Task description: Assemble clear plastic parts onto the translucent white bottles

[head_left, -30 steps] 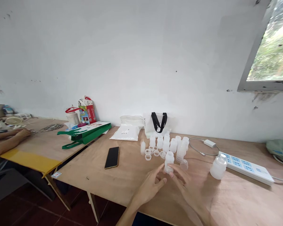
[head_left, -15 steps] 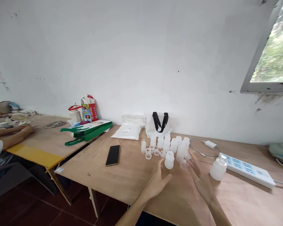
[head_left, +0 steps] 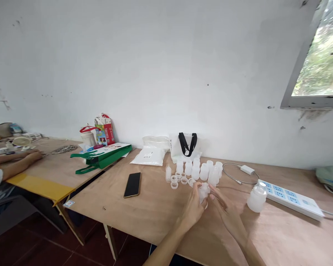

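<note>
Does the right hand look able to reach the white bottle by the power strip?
Probably yes: the right hand is near the white bottle, nothing standing between them on the plywood tabletop.

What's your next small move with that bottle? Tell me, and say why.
Probably stand the translucent plastic bottle upright on the plywood table, just in front of the group of matching bottles. Your left hand has it right by that group, and your right hand is beside it to steady it, so a short move should do.
</note>
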A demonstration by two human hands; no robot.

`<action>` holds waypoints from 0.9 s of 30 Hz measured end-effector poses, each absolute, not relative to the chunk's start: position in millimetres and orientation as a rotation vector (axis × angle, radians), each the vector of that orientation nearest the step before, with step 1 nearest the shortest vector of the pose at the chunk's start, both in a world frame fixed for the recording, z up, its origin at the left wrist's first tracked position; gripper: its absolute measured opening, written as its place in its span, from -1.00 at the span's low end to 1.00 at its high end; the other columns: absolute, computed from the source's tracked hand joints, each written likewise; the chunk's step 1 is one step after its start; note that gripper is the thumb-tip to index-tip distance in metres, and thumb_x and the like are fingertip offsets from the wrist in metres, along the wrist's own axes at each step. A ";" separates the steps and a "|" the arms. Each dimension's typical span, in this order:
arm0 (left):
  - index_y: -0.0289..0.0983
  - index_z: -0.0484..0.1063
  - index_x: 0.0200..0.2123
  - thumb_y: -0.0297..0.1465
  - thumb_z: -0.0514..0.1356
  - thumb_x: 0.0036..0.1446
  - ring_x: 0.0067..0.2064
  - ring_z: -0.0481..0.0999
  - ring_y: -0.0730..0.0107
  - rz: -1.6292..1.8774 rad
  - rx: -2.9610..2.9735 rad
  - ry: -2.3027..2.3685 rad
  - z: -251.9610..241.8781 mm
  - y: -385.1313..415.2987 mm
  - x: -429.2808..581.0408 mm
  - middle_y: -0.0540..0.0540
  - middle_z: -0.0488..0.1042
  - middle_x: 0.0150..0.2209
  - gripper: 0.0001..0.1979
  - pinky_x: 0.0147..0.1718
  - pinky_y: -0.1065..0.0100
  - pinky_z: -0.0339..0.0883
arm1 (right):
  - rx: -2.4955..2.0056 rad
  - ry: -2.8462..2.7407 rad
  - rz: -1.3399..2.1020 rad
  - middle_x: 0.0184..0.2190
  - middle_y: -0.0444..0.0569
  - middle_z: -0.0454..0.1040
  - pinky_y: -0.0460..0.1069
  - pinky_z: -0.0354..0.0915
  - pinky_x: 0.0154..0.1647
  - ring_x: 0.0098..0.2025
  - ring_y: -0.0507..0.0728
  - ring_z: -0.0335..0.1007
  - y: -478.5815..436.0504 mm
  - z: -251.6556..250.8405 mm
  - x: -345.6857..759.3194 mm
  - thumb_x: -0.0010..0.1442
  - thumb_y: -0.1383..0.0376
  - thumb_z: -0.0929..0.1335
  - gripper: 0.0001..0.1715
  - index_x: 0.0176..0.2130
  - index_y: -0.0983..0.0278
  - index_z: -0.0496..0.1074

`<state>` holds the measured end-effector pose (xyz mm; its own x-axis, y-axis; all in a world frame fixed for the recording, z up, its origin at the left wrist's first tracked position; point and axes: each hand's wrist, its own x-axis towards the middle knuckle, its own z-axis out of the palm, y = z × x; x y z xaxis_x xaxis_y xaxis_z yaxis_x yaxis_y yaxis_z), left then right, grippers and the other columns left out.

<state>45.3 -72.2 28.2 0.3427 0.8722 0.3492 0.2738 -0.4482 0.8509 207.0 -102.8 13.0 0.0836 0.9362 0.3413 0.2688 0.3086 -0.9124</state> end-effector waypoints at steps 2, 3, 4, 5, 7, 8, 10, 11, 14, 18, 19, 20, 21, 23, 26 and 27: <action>-0.23 0.14 0.27 -0.25 0.20 0.30 0.26 0.41 0.05 1.109 1.880 0.983 26.5 -76.3 41.3 -0.29 0.37 0.27 -0.46 0.24 0.10 0.28 | -1.188 -1.436 0.691 0.25 0.03 0.51 0.19 0.45 0.23 0.27 0.32 0.45 -103.4 15.3 205.9 0.30 -0.16 0.36 -0.38 0.18 0.08 0.53; -0.23 0.11 0.30 -0.26 0.22 0.29 0.30 0.37 0.06 1.105 1.884 0.969 26.5 -77.8 39.3 -0.29 0.33 0.31 -0.41 0.28 0.11 0.24 | -1.186 -1.437 0.670 0.21 0.04 0.54 0.18 0.48 0.18 0.21 0.32 0.51 -103.6 16.0 205.2 0.29 -0.16 0.37 -0.41 0.13 0.09 0.56; -0.22 0.09 0.33 -0.26 0.21 0.29 0.31 0.36 0.07 1.086 1.896 0.965 26.9 -79.1 37.4 -0.28 0.32 0.33 -0.38 0.29 0.11 0.22 | -1.186 -1.435 0.648 0.18 0.04 0.57 0.16 0.51 0.14 0.15 0.31 0.55 -103.6 16.4 204.5 0.28 -0.16 0.38 -0.43 0.09 0.09 0.58; -0.20 0.11 0.34 -0.26 0.21 0.30 0.30 0.37 0.07 1.045 1.915 0.969 27.2 -80.2 35.6 -0.26 0.34 0.32 -0.39 0.27 0.12 0.24 | -1.188 -1.432 0.628 0.15 0.04 0.59 0.15 0.52 0.11 0.11 0.31 0.58 -103.7 16.8 204.1 0.27 -0.16 0.38 -0.44 0.06 0.10 0.59; -0.15 0.19 0.33 -0.28 0.20 0.29 0.21 0.46 0.05 0.914 1.954 1.014 27.2 -82.3 32.0 -0.20 0.45 0.23 -0.43 0.18 0.12 0.33 | -1.198 -1.430 0.598 0.10 0.04 0.62 0.14 0.54 0.06 0.04 0.29 0.61 -103.6 18.0 204.3 0.27 -0.16 0.39 -0.46 0.03 0.10 0.61; -0.13 0.24 0.31 -0.28 0.21 0.28 0.16 0.49 0.04 0.843 1.961 1.049 26.6 -83.2 30.1 -0.18 0.51 0.17 -0.45 0.13 0.12 0.36 | -1.199 -1.437 0.587 0.08 0.03 0.63 0.14 0.54 0.05 0.01 0.28 0.62 -103.5 19.0 205.1 0.26 -0.15 0.39 -0.48 0.02 0.10 0.62; -0.14 0.29 0.29 -0.27 0.23 0.25 0.12 0.51 0.01 0.731 1.959 1.086 24.9 -84.9 25.3 -0.18 0.56 0.11 -0.45 0.09 0.11 0.38 | -1.192 -1.463 0.578 0.05 0.02 0.65 0.13 0.54 0.04 0.00 0.28 0.62 -103.5 21.9 207.6 0.26 -0.13 0.40 -0.51 -0.01 0.09 0.63; -0.16 0.30 0.30 -0.26 0.24 0.25 0.12 0.51 0.01 0.705 1.957 1.077 24.4 -85.9 22.2 -0.18 0.56 0.10 -0.44 0.10 0.10 0.38 | -1.184 -1.480 0.581 0.03 0.02 0.65 0.13 0.53 0.04 0.00 0.28 0.61 -103.6 23.5 208.9 0.26 -0.13 0.40 -0.52 -0.03 0.10 0.64; -0.17 0.40 0.24 -0.25 0.25 0.24 0.11 0.51 0.03 0.713 1.986 0.953 25.8 -91.0 9.3 -0.13 0.56 0.12 -0.49 0.13 0.10 0.36 | -1.176 -1.509 0.628 -0.04 0.01 0.68 0.10 0.55 0.00 0.02 0.28 0.60 -105.0 27.4 210.9 0.28 -0.12 0.37 -0.54 -0.09 0.10 0.66; -0.18 0.55 0.02 -0.27 0.36 0.12 -0.01 0.56 0.06 0.714 2.027 0.952 30.2 -101.7 -11.9 -0.05 0.62 -0.02 -0.62 0.03 0.17 0.39 | -1.169 -1.475 0.757 -0.05 0.01 0.68 0.09 0.55 0.01 0.02 0.28 0.61 -108.8 28.7 205.9 0.26 -0.10 0.41 -0.58 -0.13 0.11 0.65; -0.18 0.56 -0.01 -0.26 0.36 0.12 -0.02 0.56 0.06 0.716 2.030 0.995 30.2 -103.7 -16.3 -0.05 0.62 -0.04 -0.64 0.02 0.18 0.40 | -1.150 -1.459 0.791 -0.05 0.01 0.68 0.10 0.55 0.03 0.03 0.28 0.61 -109.9 28.9 204.0 0.24 -0.10 0.43 -0.58 -0.10 0.10 0.64; -0.19 0.56 -0.03 -0.23 0.36 0.13 -0.02 0.56 0.05 0.720 2.033 1.044 29.5 -105.0 -19.9 -0.06 0.62 -0.05 -0.65 0.03 0.17 0.40 | -1.125 -1.444 0.821 -0.04 0.01 0.68 0.10 0.55 0.05 0.04 0.28 0.61 -110.8 29.1 202.2 0.22 -0.09 0.45 -0.57 -0.06 0.10 0.63; -0.18 0.56 -0.02 -0.20 0.35 0.14 0.00 0.55 0.03 0.729 2.038 1.090 28.3 -105.6 -22.5 -0.08 0.61 -0.04 -0.65 0.04 0.16 0.39 | -1.097 -1.429 0.847 -0.04 0.01 0.68 0.11 0.54 0.07 0.04 0.28 0.61 -111.6 29.3 200.7 0.21 -0.09 0.46 -0.54 -0.01 0.09 0.61; -0.18 0.54 0.03 -0.18 0.32 0.17 0.05 0.53 0.01 0.756 2.050 1.131 24.7 -104.9 -25.0 -0.12 0.59 0.01 -0.61 0.10 0.13 0.37 | -1.058 -1.417 0.879 -0.03 0.01 0.68 0.14 0.54 0.10 0.04 0.27 0.62 -112.4 29.3 199.2 0.21 -0.08 0.47 -0.47 0.09 0.08 0.56; -0.18 0.47 0.16 -0.30 0.26 0.19 0.14 0.50 0.05 0.806 2.041 1.064 20.0 -101.9 -24.3 -0.13 0.55 0.12 -0.55 0.19 0.16 0.32 | -1.095 -1.466 0.879 0.01 0.02 0.67 0.18 0.50 0.16 0.07 0.29 0.61 -111.7 26.7 200.6 0.22 -0.09 0.46 -0.48 0.07 0.08 0.58; -0.19 0.44 0.20 -0.34 0.24 0.19 0.17 0.48 0.07 0.809 2.030 1.045 19.2 -101.0 -23.9 -0.13 0.53 0.15 -0.51 0.21 0.16 0.31 | -1.125 -1.490 0.867 0.01 0.03 0.67 0.18 0.49 0.18 0.09 0.30 0.59 -111.2 25.1 201.6 0.22 -0.10 0.46 -0.50 0.03 0.09 0.61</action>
